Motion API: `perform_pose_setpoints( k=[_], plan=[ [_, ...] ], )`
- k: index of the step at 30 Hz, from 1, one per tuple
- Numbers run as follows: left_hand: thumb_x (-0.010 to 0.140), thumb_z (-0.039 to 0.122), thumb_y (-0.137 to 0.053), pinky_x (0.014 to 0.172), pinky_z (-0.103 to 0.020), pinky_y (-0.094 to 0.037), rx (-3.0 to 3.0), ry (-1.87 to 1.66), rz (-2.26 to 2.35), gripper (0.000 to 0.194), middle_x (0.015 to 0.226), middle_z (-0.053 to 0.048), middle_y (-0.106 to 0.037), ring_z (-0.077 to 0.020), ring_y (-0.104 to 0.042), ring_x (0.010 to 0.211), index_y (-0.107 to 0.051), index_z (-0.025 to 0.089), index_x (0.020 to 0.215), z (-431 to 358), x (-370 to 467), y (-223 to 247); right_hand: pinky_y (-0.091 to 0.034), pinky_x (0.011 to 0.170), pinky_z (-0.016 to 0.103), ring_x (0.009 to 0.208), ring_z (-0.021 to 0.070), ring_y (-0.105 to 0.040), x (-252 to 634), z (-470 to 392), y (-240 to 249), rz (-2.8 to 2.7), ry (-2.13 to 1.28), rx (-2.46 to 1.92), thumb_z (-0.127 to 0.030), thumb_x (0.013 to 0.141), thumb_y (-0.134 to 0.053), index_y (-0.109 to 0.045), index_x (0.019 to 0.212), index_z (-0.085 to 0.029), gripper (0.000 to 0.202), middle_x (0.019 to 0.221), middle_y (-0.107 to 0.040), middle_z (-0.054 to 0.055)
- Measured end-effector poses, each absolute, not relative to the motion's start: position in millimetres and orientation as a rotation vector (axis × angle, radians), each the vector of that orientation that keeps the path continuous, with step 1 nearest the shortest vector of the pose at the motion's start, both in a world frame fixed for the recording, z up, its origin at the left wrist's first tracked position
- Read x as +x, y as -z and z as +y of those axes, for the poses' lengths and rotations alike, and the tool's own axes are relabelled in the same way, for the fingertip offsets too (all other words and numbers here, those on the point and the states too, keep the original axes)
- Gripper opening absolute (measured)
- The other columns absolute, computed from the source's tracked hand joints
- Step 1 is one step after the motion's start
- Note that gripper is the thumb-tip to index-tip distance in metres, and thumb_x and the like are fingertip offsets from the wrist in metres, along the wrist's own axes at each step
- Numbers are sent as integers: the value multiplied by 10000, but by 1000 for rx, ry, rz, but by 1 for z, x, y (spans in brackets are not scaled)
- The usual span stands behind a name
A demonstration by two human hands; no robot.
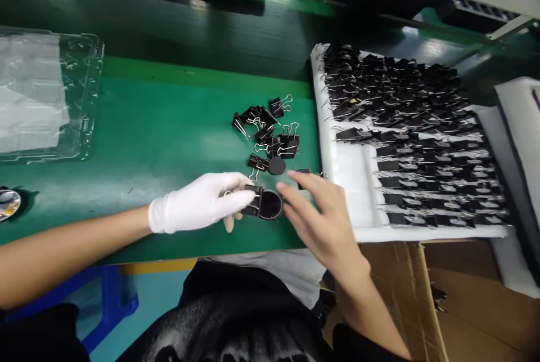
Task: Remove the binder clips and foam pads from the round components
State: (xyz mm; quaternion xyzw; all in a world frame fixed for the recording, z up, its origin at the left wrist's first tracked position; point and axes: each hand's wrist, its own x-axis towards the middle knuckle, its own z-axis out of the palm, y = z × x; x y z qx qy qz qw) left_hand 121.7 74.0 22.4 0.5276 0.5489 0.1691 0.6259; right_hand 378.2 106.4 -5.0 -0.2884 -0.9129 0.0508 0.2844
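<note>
Head camera: gloved left hand [202, 202] is pinching a binder clip [253, 203] at a round black part [271, 205] over the green tabletop [169, 120]. Right hand [324, 217] is hovering half-open beside it, seemingly empty; uneven finger pressure could be skewing the clip.

Light of middling brightness, seemingly from overhead, leaves pale glare on the dark green surface [169, 30] and glints on the clear tray [90, 97], with the back in shadow, slight blur throughout and edges bowed by the lens
</note>
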Motion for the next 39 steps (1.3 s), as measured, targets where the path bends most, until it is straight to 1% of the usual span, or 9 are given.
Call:
perform_pose_setpoints(
  k=[6, 12, 17, 19, 22, 25, 29, 36, 39],
  plan=[
    [1010, 511, -470, 481, -206, -456, 1153, -602, 1339, 465, 572, 33, -645, -118, -596, 490, -591, 150, 1277, 73, 119, -15, -381, 919, 485, 1129, 346, -637, 409, 123, -12, -2680, 292, -1288, -236, 999, -663, -625, 1314, -127, 335, 1274, -719, 167],
    [1008, 487, -478, 471, -199, -460, 1198, -564, 1344, 448, 592, 15, -667, -119, -608, 490, -611, 141, 1261, 72, 119, -14, -315, 932, 446, 903, 207, -657, 412, 126, -8, -2746, -44, -969, -150, 1042, -568, -687, 1050, -178, 123, 924, -749, 29],
    [1012, 488, -454, 425, -208, -439, 1153, -663, 1424, 416, 611, 21, -641, -112, -584, 419, -651, 145, 1139, 69, 116, -11, -398, 969, 438, 1223, 276, -594, 387, 112, -15, -2547, -397, -1051, -133, 1020, -480, -599, 1342, -204, 351, 1334, -646, 141],
    [1021, 488, -443, 429, -210, -445, 1172, -688, 1480, 409, 631, 23, -638, -108, -585, 417, -657, 150, 1106, 69, 115, -10, -439, 976, 436, 1271, 287, -567, 368, 111, -13, -2278, -369, -1236, -142, 1022, -415, -546, 1404, -189, 406, 1376, -609, 175],
    [1032, 503, -430, 482, -221, -492, 1260, -662, 1529, 427, 660, 21, -649, -113, -614, 455, -657, 154, 1125, 69, 116, -12, -470, 824, 413, 1030, 314, -655, 341, 114, -5, -2191, -219, -1657, -284, 1079, -358, -649, 1199, -129, 352, 1116, -694, 203],
    [1042, 496, -404, 541, -234, -531, 1332, -603, 1541, 434, 675, 18, -661, -118, -636, 492, -660, 158, 1136, 70, 116, -14, -385, 639, 337, 731, 278, -677, 324, 110, 1, -2380, -267, -1995, -395, 1107, -298, -691, 931, -141, 500, 798, -701, 154],
    [1032, 530, -402, 542, -239, -531, 1389, -535, 1486, 462, 674, 19, -655, -119, -638, 483, -671, 158, 1083, 72, 112, -17, -310, 585, 321, 636, 260, -661, 318, 98, -4, -2528, -453, -1994, -386, 1104, -313, -683, 853, -172, 496, 727, -697, 126],
    [1001, 514, -395, 449, -248, -473, 1312, -529, 1524, 442, 595, 22, -618, -125, -584, 391, -642, 157, 916, 75, 107, -19, -468, 853, 386, 963, 242, -620, 321, 109, -9, -2111, -490, -1490, -266, 1078, -285, -592, 1141, -182, 324, 1058, -677, 122],
    [1013, 479, -385, 531, -254, -515, 1373, -455, 1545, 420, 581, 24, -631, -129, -613, 437, -649, 166, 924, 69, 109, -21, -437, 981, 498, 1185, 313, -548, 311, 112, 4, -2043, -299, -1516, -273, 1050, -363, -581, 1293, -196, 336, 1264, -598, 176]
  ],
)
